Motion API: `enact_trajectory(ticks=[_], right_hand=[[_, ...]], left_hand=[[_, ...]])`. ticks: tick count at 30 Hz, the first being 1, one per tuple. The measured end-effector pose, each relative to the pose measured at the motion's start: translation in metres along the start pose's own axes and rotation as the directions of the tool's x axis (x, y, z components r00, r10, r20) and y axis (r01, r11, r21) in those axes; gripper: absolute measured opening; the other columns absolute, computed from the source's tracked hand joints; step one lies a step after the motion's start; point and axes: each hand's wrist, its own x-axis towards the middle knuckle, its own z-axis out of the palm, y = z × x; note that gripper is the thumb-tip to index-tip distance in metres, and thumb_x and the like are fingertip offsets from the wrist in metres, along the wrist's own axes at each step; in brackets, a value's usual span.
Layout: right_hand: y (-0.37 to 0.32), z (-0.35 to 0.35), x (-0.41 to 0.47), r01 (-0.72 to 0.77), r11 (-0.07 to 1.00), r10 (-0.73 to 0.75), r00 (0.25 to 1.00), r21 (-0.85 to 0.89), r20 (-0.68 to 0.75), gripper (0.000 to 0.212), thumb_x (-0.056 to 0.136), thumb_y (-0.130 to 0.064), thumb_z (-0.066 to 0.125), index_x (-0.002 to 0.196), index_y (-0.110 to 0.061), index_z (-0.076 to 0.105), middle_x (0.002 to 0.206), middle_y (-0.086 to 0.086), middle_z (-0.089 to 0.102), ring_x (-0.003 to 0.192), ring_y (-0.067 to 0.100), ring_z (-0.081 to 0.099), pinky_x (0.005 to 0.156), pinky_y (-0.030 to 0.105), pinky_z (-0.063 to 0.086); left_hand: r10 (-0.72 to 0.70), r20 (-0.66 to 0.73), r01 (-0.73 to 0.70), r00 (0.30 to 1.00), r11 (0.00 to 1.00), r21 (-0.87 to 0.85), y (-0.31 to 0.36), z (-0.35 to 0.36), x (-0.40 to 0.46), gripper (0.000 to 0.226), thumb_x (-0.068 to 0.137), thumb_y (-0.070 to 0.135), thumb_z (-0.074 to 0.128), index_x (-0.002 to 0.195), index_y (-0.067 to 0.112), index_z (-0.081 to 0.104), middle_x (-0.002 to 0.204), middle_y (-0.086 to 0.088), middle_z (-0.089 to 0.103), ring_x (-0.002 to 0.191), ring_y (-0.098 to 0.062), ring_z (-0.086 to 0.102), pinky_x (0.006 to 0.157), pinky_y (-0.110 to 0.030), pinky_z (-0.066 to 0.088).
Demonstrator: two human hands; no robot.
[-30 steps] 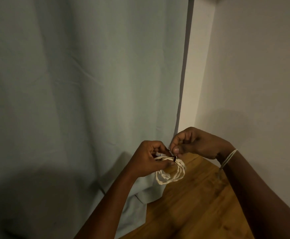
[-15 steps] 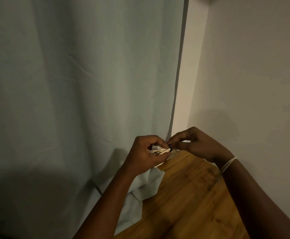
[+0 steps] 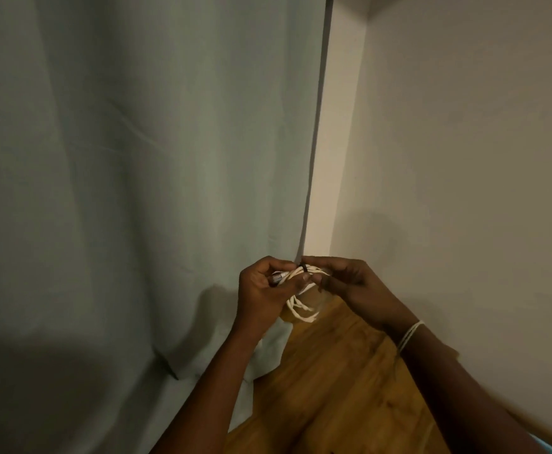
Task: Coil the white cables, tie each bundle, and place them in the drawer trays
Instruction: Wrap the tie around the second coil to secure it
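Observation:
A coiled white cable (image 3: 302,311) hangs in the air between both hands, above the far end of a wooden surface. My left hand (image 3: 263,291) grips one side of the bundle, with the cable's plug ends poking out by its fingers. My right hand (image 3: 350,283) pinches the bundle's top, where a small dark tie (image 3: 303,268) wraps the strands. Loops of the coil droop below my left thumb. No drawer or tray is in view.
A pale grey-green curtain (image 3: 137,191) fills the left and its hem spills onto the wooden surface (image 3: 333,388). A plain wall (image 3: 464,158) stands close on the right. A thin white band (image 3: 410,335) circles my right wrist.
The coil, squeezed almost out of sight between the hands half a second ago, shows its lower loops again. Both hands stay together on the bundle at the tie.

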Motion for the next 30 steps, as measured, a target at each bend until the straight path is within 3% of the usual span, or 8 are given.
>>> enact_trajectory(ticks=[6,10,13,18,22,25,28,30], right_hand=[[0.011,-0.011,-0.036,-0.112,0.993,0.116,0.982,0.037,-0.147,0.034,0.105,-0.016,0.046,0.137,-0.018,0.057,0.123,-0.004,0.069,0.109,0.018,0.068,0.089,0.031,0.058],[0.03,-0.027,-0.075,-0.176,0.983,0.133,0.888,-0.058,-0.44,0.026,0.105,-0.026,0.045,0.127,-0.023,0.06,0.108,-0.004,0.07,0.09,0.015,0.069,0.079,0.032,0.058],[0.046,-0.053,-0.115,-0.226,0.973,0.154,0.775,-0.042,-0.613,0.025,0.106,-0.024,0.044,0.124,-0.022,0.061,0.109,-0.004,0.071,0.097,0.013,0.069,0.084,0.034,0.059],[0.08,-0.119,-0.194,-0.347,0.938,0.252,0.656,0.012,-0.711,0.023,0.106,-0.02,0.044,0.121,-0.016,0.061,0.095,-0.001,0.069,0.078,0.008,0.066,0.069,0.035,0.057],[0.122,-0.176,-0.263,-0.431,0.9,0.31,0.542,0.058,-0.781,0.022,0.104,-0.02,0.047,0.118,-0.015,0.064,0.099,0.005,0.071,0.087,0.019,0.07,0.075,0.04,0.06],[0.159,-0.221,-0.325,-0.544,0.83,0.41,0.439,0.127,-0.799,0.022,0.103,-0.021,0.048,0.119,-0.015,0.063,0.099,0.002,0.071,0.083,0.01,0.068,0.073,0.031,0.059],[0.196,-0.251,-0.385,-0.643,0.732,0.548,0.358,0.226,-0.755,0.018,0.102,-0.02,0.05,0.118,-0.016,0.058,0.09,0.001,0.065,0.069,0.009,0.059,0.065,0.03,0.054],[0.221,-0.264,-0.423,-0.709,0.651,0.629,0.303,0.272,-0.715,0.012,0.101,-0.02,0.052,0.112,-0.015,0.051,0.081,0.003,0.059,0.062,0.013,0.053,0.059,0.033,0.05]], left_hand=[[-0.252,-0.01,0.234,0.968,0.913,-0.335,-0.008,0.051,-0.018,0.014,0.077,0.008,0.08,0.087,0.013,0.072,0.091,-0.015,0.074,0.087,-0.036,0.071,0.075,-0.044,0.06],[-0.349,0.061,0.339,0.935,0.832,-0.44,-0.01,0.116,-0.037,0.018,0.083,0.008,0.074,0.1,0.013,0.068,0.1,-0.012,0.072,0.094,-0.029,0.07,0.074,-0.031,0.059],[-0.374,0.22,0.434,0.901,0.788,-0.437,-0.011,0.176,-0.064,0.032,0.09,0.014,0.068,0.121,0.021,0.064,0.112,-0.003,0.069,0.097,-0.019,0.07,0.076,-0.029,0.059],[-0.404,0.364,0.498,0.839,0.84,-0.216,-0.032,0.274,-0.113,0.025,0.094,0.017,0.062,0.117,0.025,0.07,0.113,-0.005,0.071,0.095,-0.02,0.069,0.073,-0.025,0.058],[-0.415,0.458,0.476,0.786,0.879,-0.019,-0.055,0.36,-0.156,0.024,0.095,0.02,0.061,0.117,0.024,0.069,0.118,0.006,0.068,0.107,-0.013,0.064,0.085,-0.022,0.056],[-0.409,0.573,0.389,0.71,0.907,0.165,-0.079,0.424,-0.193,0.028,0.093,0.019,0.064,0.121,0.019,0.067,0.112,0.006,0.068,0.1,-0.007,0.063,0.076,-0.011,0.051],[-0.428,0.653,0.274,0.625,0.903,0.331,-0.108,0.473,-0.231,0.026,0.088,0.021,0.069,0.114,0.018,0.069,0.105,0.003,0.072,0.093,-0.012,0.067,0.08,-0.029,0.057],[-0.465,0.693,0.189,0.551,0.878,0.439,-0.129,0.5,-0.259,0.024,0.085,0.021,0.071,0.109,0.016,0.07,0.102,0.0,0.072,0.091,-0.017,0.068,0.078,-0.031,0.056]])
